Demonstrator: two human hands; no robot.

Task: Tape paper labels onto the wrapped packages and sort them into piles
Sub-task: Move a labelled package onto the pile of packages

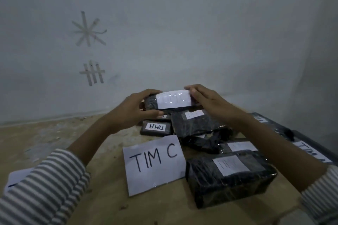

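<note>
At the far left edge, under the striped sleeve point(45, 184), a white sheet point(16, 179) with a dark stroke, mostly hidden. Up on the grey wall point(201, 23), 2 tape figures: a star point(87, 30) above a hatch of crossed strips point(93, 74).

Holds the black wrapped package point(151, 104) in the air above the pile, close to the wall, long axis running left to right, broad labelled face tilted toward the camera. Clamps its left end with the left hand point(131, 109), thumb underneath, fingers curled over the top edge. On that face, a white label point(173, 101) under shiny tape, spanning the middle and right part; lettering too blurred to read. Grips the right end with the right hand point(210, 100), fingers curled close together over the label's right edge.

Below, on the tan surface point(54, 133): a small package marked TIM B point(155, 129), text upside down to the camera, long axis left to right. Nearer, a loose sheet reading TIM C point(155, 162), lying flat. To the right, a crumpled package point(195, 124), then a large package point(228, 184) with a pale label, against the sheet's right edge. Just behind it, 1 more labelled package point(241, 146). At the far right, a long package point(311, 150) lying diagonally, lettered TIM.
</note>
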